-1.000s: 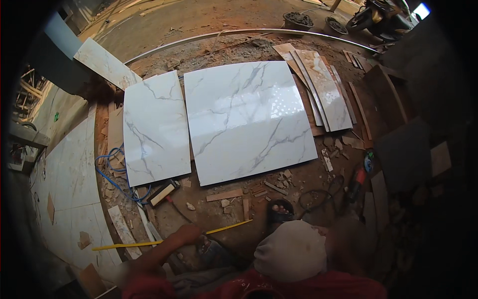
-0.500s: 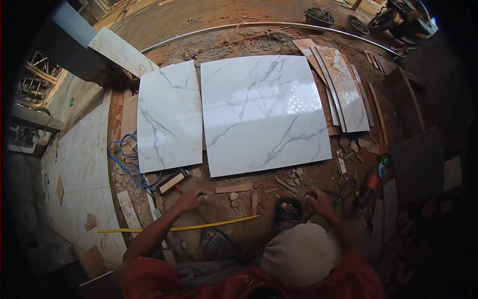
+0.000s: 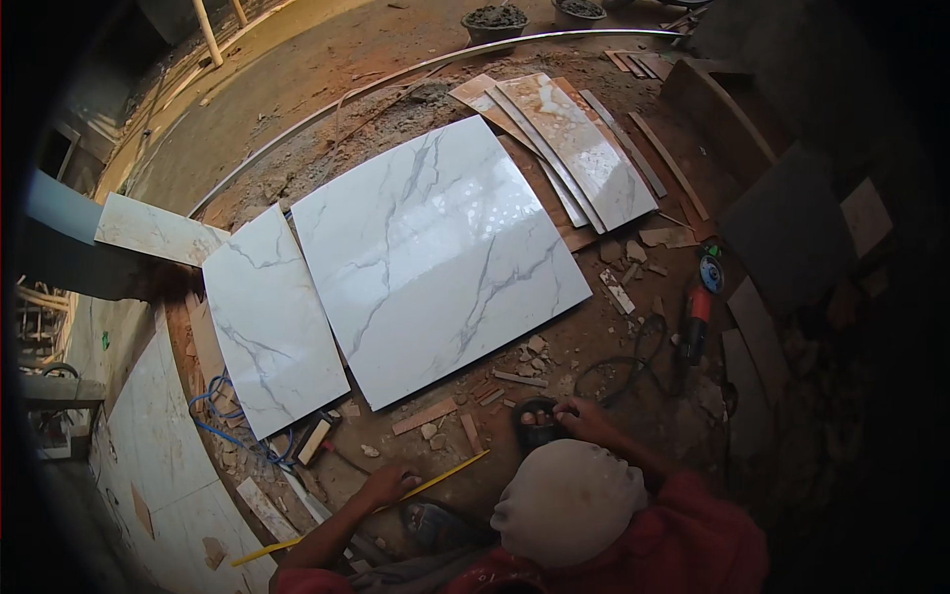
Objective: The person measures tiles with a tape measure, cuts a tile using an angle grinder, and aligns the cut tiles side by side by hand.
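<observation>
My left hand (image 3: 389,483) is closed, fingers curled, beside a yellow strip (image 3: 450,471) that runs along the ground behind it; whether anything is inside the fingers is hidden. My right hand (image 3: 586,420) is also closed, fingertips pressed together, by the dark sandal (image 3: 535,434) on my foot. What it may hold is too small to make out. Ahead lies a large white grey-veined tile (image 3: 435,267). A narrower matching tile (image 3: 272,322) is at its left edge. A hand tool with a pale rectangular block (image 3: 314,442) rests near the narrow tile's front corner.
A red angle grinder (image 3: 700,312) lies at right with its cord. Behind it are stacked cut tiles (image 3: 584,148) and a dark slab (image 3: 787,213). Broken tile pieces (image 3: 426,416) litter the dirt; blue cord (image 3: 223,411) curls at left. Buckets of mortar (image 3: 495,25) stand far off.
The view has turned right, so the tiles appear tilted and farther left. My right hand now shows close to the sandal, and my left hand overlaps the yellow strip in view. Both hands remain closed.
</observation>
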Demonstrator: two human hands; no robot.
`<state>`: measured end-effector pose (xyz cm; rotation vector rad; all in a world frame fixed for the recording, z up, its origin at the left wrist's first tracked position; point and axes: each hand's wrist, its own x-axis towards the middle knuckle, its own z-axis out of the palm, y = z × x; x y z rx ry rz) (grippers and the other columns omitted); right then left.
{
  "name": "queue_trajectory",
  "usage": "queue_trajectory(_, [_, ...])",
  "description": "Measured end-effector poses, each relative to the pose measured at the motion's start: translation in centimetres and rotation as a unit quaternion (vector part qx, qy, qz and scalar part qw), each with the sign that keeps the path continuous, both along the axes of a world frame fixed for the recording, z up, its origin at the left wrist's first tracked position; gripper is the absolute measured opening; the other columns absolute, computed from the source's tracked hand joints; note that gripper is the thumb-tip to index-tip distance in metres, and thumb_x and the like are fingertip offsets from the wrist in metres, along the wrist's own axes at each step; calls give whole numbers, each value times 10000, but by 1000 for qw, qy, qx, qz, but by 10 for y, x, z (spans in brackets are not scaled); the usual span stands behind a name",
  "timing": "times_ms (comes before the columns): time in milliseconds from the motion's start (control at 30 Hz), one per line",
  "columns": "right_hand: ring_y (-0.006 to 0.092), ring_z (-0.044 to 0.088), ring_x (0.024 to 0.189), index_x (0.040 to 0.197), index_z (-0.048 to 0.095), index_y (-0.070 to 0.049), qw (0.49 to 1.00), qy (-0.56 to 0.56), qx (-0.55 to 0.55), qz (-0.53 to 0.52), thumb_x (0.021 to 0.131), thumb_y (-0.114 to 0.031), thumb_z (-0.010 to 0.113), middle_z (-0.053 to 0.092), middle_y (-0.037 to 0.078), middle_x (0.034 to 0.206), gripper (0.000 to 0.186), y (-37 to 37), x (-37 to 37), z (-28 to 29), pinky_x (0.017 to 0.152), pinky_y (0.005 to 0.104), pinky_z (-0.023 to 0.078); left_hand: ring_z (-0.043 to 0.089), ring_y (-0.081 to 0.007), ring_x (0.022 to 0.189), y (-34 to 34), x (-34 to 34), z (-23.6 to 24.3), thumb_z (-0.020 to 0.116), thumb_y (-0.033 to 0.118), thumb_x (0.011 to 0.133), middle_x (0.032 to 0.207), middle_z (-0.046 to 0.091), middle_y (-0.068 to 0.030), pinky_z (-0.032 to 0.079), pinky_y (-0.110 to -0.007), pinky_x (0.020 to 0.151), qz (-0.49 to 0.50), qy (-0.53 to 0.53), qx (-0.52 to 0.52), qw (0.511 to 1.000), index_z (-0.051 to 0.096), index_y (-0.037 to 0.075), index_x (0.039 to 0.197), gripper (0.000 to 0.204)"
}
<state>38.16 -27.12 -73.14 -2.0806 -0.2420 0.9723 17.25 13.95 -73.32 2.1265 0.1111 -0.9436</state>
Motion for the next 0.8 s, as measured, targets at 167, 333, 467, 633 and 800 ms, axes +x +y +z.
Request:
queue_trajectory(167, [185, 649, 875, 1150, 618, -8, 962, -88, 69, -249, 888, -207, 627, 667, 106, 1066, 329, -18, 109, -36, 739, 322, 523, 651, -386, 960, -19, -19, 3, 595, 407, 909, 998, 681, -198, 493, -463, 850, -21, 53, -5, 998, 659, 70, 1087, 386])
queue_trajectory(333, [187, 595, 944, 1365, 398, -18, 874, -117, 108, -459, 857, -172, 688, 555, 119, 1204, 605, -56, 301, -54, 711, 327, 540, 646, -391, 964, -41, -21, 28, 600, 436, 907, 1019, 677, -205, 493, -469, 852, -15, 80, 4, 997, 660, 68, 1076, 410])
queue_trajectory(467, [220, 597, 953, 1400, 349, 1, 828, -112, 105, -539, 815, -144, 740, 558, 140, 1187, 719, -59, 390, -56, 710, 370, 555, 623, -387, 1028, -47, -40, 27, 599, 430, 908, 1062, 667, -205, 484, -456, 886, 1, 77, 18, 997, 660, 64, 1088, 412])
queue_trajectory(633, [278, 620, 1024, 1395, 378, 53, 870, -126, 21, -476, 784, -131, 771, 571, 193, 1232, 749, -56, 427, -43, 724, 380, 571, 611, -377, 1067, -59, -15, 78, 592, 433, 911, 1091, 660, -198, 473, -447, 921, 65, 92, 3, 994, 656, 73, 1124, 423])
queue_trajectory(800, [272, 656, 919, 1287, 470, 117, 892, -122, 9, -436, 764, -137, 800, 615, 206, 1143, 668, -66, 440, -51, 666, 350, 580, 611, -374, 1063, -52, -3, 88, 585, 430, 919, 1122, 645, -194, 470, -444, 926, 91, 79, 22, 993, 639, 70, 1157, 435])
